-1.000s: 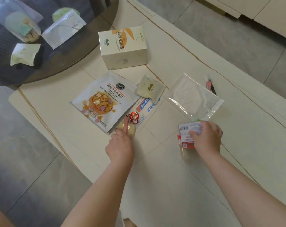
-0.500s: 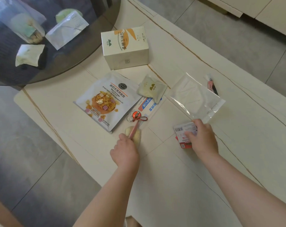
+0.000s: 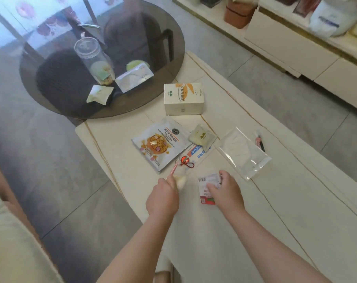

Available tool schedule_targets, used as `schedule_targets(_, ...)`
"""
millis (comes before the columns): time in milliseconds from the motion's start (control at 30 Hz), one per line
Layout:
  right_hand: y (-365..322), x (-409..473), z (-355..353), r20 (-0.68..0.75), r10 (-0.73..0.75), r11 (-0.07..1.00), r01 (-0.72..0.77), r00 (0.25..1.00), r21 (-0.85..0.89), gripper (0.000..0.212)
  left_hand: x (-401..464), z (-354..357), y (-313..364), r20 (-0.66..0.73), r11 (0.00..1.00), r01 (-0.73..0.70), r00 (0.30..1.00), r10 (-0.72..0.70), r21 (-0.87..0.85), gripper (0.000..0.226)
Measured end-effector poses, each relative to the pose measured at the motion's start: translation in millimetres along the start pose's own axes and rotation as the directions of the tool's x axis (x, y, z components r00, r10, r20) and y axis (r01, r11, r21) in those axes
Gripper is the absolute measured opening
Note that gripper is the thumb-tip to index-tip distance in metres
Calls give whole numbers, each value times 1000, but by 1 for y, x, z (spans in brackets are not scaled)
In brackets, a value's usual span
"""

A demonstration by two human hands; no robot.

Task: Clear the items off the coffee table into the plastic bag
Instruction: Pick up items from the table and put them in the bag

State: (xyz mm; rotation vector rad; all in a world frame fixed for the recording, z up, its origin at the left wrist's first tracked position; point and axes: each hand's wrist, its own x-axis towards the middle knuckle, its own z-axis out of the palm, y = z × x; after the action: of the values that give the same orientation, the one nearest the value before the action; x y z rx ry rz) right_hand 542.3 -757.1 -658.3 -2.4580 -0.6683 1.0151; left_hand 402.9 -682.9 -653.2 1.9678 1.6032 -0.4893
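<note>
left hand [image 3: 162,198] grips a fluffy keychain [image 3: 180,180] near the table [image 3: 296,211] edge, fingers curled; right hand [image 3: 226,192] pinches a small packet [image 3: 207,183] mid-frame. plastic bag [image 3: 244,153] lies flat, right of centre, bare tabletop below it.

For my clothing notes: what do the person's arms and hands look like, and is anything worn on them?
Both forearms are bare as far as the picture shows: no sleeves, no gloves. The left hand and the right hand show no ring, watch or bracelet. The nails face away, so polish cannot be told.
</note>
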Motion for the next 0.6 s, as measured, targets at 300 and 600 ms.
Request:
schedule_targets(300, -96, -89, -29, 151, -257, 966, 258, 954, 15, 41, -76, -89, -42, -124, 804, 227, 929, -348, -549, 39)
schedule_targets(600, -202, -193, 9, 370, -469, 849, 525, 802, -60, 47, -163, -156, -149, -176, 700, 309, 830, -529, -644, 31)
